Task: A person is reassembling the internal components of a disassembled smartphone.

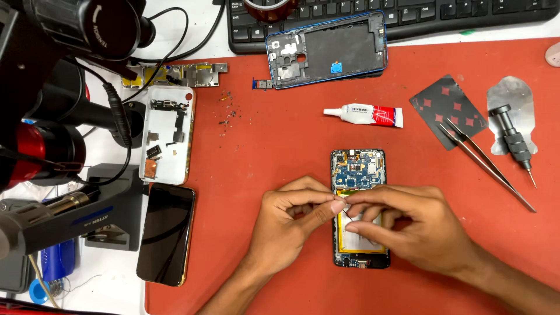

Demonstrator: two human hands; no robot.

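Both hands meet over an opened phone (359, 175) that lies flat on the red mat (280, 151) covering the surface, its blue circuit board bared at the top end and its yellow-edged battery partly hidden under the fingers. The left hand (291, 219) has its grip pinched together at thumb and forefinger, and the right hand (408, 224) pinches likewise, the two sets of fingertips touching just above the battery; a thin dark strip or wire runs down from that pinch (what exactly it is cannot be told). Above the phone lies a white glue tube (364, 115) with a red end, and beyond it the phone's blue-rimmed back frame (326, 49), touching a black keyboard (408, 14). To the right, well apart from the hands, lie tweezers (487, 163) and a small screwdriver (516, 143). A dark-screened phone (166, 233) rests at the mat's left edge.
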